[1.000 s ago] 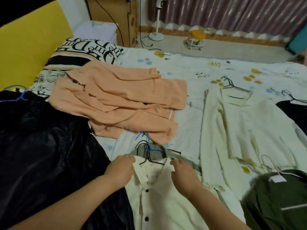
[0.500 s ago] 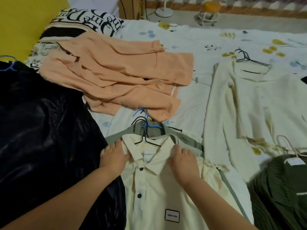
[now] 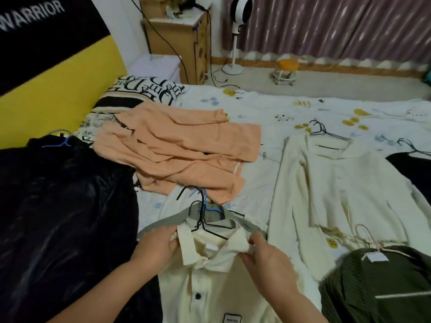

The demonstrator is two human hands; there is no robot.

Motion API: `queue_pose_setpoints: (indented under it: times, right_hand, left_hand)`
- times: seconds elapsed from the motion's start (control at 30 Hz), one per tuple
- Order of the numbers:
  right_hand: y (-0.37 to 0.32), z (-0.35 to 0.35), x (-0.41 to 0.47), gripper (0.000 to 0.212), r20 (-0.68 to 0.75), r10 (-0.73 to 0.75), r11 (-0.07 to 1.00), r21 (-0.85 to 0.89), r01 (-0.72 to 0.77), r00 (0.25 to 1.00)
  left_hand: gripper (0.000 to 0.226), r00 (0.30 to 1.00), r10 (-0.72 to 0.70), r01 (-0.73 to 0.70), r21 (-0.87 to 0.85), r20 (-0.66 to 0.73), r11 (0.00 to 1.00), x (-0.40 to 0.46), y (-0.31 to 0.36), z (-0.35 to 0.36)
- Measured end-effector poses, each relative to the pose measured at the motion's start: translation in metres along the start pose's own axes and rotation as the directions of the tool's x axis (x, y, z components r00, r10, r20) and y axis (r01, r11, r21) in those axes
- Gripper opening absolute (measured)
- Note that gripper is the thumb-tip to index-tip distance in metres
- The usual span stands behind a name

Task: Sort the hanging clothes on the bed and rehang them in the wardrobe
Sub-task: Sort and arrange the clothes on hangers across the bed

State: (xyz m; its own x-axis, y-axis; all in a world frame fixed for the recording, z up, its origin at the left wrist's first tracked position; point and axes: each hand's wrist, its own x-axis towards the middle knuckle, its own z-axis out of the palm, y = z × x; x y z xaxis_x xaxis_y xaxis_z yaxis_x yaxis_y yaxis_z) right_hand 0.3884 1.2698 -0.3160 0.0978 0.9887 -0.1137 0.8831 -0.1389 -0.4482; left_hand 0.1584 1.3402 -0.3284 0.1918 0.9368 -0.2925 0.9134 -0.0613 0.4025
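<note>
A cream button-up shirt (image 3: 210, 285) on a black wire hanger (image 3: 205, 226) lies at the near edge of the bed, on top of a grey garment (image 3: 163, 223) with a blue hanger (image 3: 210, 206). My left hand (image 3: 155, 248) grips the shirt's left shoulder by the collar. My right hand (image 3: 268, 257) pinches the right collar tip. An orange jacket (image 3: 177, 150) lies beyond them. A shiny black garment (image 3: 60, 206) on a blue hanger covers the left side. A cream cardigan (image 3: 338, 190) on a black hanger lies to the right.
A dark green ribbed garment (image 3: 377, 287) on a pale hanger sits at the near right. A black garment (image 3: 412, 169) lies at the far right edge. Behind the bed (image 3: 268, 106) are a patterned pillow (image 3: 144, 89), a wooden cabinet (image 3: 182, 43), a standing fan (image 3: 235, 38) and curtains.
The camera has tilted up, showing more of the room. My hands have gone from lying flat on the shirt's shoulders to gripping its collar area, with the right collar tip lifted.
</note>
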Motion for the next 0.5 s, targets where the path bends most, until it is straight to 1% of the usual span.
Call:
queue_pose_setpoints:
  times: [0.1, 0.23, 0.3, 0.33, 0.4, 0.5]
  right_hand:
    - [-0.015, -0.037, -0.019, 0.027, -0.028, 0.059, 0.995, 0.078, -0.057, 0.998]
    - [-0.035, -0.078, -0.045, 0.035, -0.077, 0.053, 0.990, 0.133, -0.042, 0.996]
    - [-0.048, -0.095, -0.061, 0.035, -0.086, 0.046, 0.986, 0.163, -0.032, 0.995]
    - [-0.056, -0.103, -0.069, 0.035, -0.090, 0.043, 0.985, 0.173, -0.027, 0.995]
    - [-0.073, -0.116, -0.088, 0.040, -0.094, 0.053, 0.982, 0.185, -0.035, 0.994]
    - [-0.095, -0.128, -0.121, 0.047, -0.124, 0.078, 0.983, 0.175, -0.055, 0.989]
  left_hand:
    - [0.028, 0.998, 0.043, -0.048, -0.091, -0.055, 0.995, -0.027, 0.022, -0.032]
    - [0.022, 0.992, 0.086, -0.102, -0.179, -0.092, 0.979, -0.067, 0.044, -0.070]
    - [0.038, 0.989, 0.076, -0.102, -0.215, -0.124, 0.971, -0.088, 0.051, -0.085]
    - [0.042, 0.988, 0.067, -0.097, -0.224, -0.137, 0.970, -0.098, 0.052, -0.091]
    - [0.042, 0.985, 0.043, -0.084, -0.246, -0.166, 0.966, -0.118, 0.052, -0.101]
    - [0.035, 0.979, 0.042, -0.097, -0.272, -0.201, 0.957, -0.151, 0.050, -0.113]
